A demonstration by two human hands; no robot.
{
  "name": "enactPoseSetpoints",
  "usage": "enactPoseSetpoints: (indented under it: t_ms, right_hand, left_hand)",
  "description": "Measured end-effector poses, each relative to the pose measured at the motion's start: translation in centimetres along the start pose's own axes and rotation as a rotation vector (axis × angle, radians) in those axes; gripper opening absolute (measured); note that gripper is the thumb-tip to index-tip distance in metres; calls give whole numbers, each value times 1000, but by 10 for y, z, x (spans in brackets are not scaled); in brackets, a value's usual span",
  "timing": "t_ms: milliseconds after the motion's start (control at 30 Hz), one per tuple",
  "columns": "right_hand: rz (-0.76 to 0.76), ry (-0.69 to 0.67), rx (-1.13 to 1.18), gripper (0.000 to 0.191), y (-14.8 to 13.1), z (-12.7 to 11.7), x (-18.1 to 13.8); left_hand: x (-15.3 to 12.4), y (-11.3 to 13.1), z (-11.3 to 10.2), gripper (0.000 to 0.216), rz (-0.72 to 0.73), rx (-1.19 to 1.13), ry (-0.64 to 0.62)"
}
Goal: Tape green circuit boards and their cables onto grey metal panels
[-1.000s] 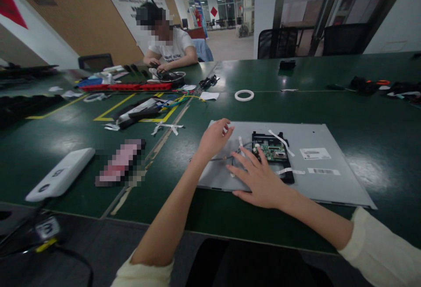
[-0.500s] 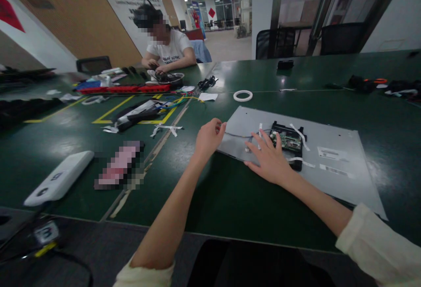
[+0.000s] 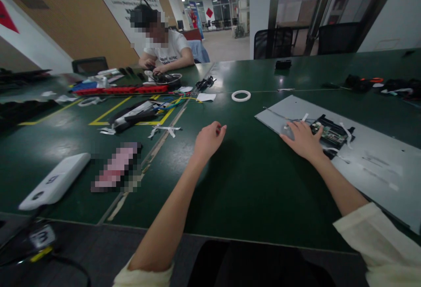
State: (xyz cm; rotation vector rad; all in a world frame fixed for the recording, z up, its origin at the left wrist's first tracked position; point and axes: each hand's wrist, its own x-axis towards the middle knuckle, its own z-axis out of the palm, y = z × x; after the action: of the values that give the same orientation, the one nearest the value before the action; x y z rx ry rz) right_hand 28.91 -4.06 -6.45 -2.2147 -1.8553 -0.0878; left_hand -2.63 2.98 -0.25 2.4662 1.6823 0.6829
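Observation:
My right hand (image 3: 304, 140) lies flat with its fingers spread on a grey metal-backed display panel (image 3: 371, 142) at the right. Beside its fingertips, a green circuit board (image 3: 333, 134) sits in a black frame on the panel, with strips of white tape around it. A thin grey cable (image 3: 274, 113) runs from under the hand area toward the panel's left corner. My left hand (image 3: 208, 140) hovers at mid-table, apart from the panel, its fingers curled in. No object shows in it.
A white power bank (image 3: 54, 181) and a blurred pink phone (image 3: 116, 166) lie at left. A roll of white tape (image 3: 241, 96) is beyond my hands. Farther back are a wired black device (image 3: 134, 115), red strips (image 3: 121, 90) and a seated person (image 3: 167, 50) handling something.
The panel has slid right and turned somewhat, with my right hand on it. My left hand has stayed in about the same place and is now clear of the panel.

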Motion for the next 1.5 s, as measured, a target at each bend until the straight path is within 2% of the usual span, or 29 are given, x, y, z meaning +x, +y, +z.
enactPoseSetpoints:
  t_ms: [500,667,800,967,1233,1500]
  right_hand:
    - [323,26,-50,62,125,-5,5]
    - [420,5,-68,62,156,-8,7]
    - [453,16,-72,62,166,-9,9]
    - [421,39,-72,60,169,-7,8]
    - [398,69,-94,61,167,-7,5]
    - [466,76,-83,66,181,-7,11]
  left_hand:
    - [1,-5,7,44,-38,43,-108]
    - [2,-5,9,41,-47,64,-113]
    - [3,-5,9,36,-48,90,-130]
    - [3,-5,10,30,-25,93,-142]
    - [0,11,8,28,35,55,-147]
    - [0,0,11,28,29,87,-136]
